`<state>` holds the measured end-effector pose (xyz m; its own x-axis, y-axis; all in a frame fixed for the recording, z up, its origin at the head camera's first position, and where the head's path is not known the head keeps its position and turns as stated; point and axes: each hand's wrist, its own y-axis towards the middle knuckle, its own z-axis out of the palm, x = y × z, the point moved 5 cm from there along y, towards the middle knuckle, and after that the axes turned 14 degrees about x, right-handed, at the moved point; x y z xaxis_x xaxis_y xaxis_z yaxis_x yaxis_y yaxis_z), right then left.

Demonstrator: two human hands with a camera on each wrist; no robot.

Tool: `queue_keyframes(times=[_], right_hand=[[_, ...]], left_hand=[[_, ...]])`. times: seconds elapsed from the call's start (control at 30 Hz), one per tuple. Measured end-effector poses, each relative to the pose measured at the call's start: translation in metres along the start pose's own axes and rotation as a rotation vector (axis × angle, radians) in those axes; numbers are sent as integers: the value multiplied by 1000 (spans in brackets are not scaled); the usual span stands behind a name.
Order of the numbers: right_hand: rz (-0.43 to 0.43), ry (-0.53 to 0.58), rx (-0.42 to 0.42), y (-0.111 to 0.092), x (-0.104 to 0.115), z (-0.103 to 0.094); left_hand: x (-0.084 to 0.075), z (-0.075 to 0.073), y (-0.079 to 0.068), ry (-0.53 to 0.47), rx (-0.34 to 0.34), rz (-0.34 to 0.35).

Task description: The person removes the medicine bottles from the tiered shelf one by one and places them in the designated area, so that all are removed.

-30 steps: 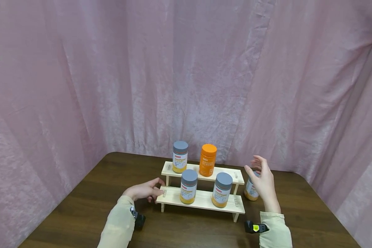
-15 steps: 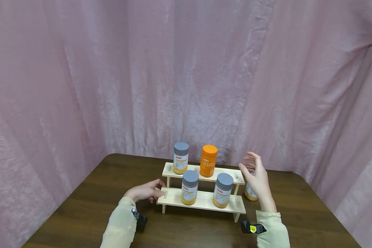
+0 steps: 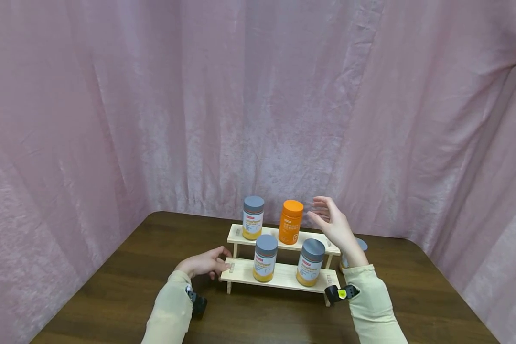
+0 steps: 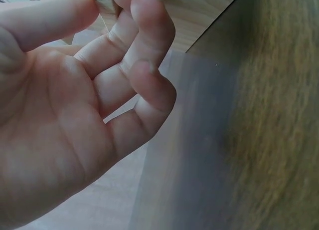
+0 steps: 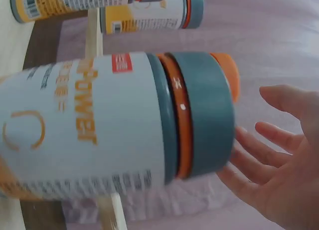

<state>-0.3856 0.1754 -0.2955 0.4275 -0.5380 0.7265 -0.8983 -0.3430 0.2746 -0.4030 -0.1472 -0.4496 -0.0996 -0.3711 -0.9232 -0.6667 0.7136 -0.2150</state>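
A two-step wooden shelf (image 3: 284, 281) stands on the table. My left hand (image 3: 203, 263) pinches the left end of its lower board between thumb and fingers; in the left wrist view, the thumb (image 4: 55, 23) presses the wood edge. An orange jar (image 3: 290, 222) and a grey-lidded jar (image 3: 253, 219) stand upright on the upper board. On the lower board are two more grey-lidded jars, a left one (image 3: 265, 259) and a right one (image 3: 311, 263). Just right of the orange jar, my right hand (image 3: 336, 227) hovers with fingers spread and nothing held.
Another grey-lidded jar (image 3: 361, 244) stands on the table right of the shelf, mostly hidden behind the right forearm. The dark wooden table (image 3: 124, 272) ends at a pink curtain (image 3: 206, 119) behind and at both sides.
My right hand has moved left and up, from near the jar on the table to beside the orange jar. The left hand keeps its hold on the shelf.
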Motion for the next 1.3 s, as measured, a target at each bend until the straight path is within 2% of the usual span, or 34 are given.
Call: queue_keyframes(times=[0.13, 0.33, 0.67, 0.93, 1.3], right_hand=[[28, 13, 45, 10, -1, 7], [51, -41, 117, 14, -3, 19], [90, -90, 178, 20, -2, 29], [74, -142, 138, 19, 2, 34], [28, -161, 37, 18, 11, 30]], left_hand=[[2, 2, 2, -1, -3, -2], [6, 5, 3, -13, -7, 4], [7, 7, 1, -29, -5, -2], [8, 10, -1, -46, 8, 17], [6, -1, -2, -33, 9, 21]])
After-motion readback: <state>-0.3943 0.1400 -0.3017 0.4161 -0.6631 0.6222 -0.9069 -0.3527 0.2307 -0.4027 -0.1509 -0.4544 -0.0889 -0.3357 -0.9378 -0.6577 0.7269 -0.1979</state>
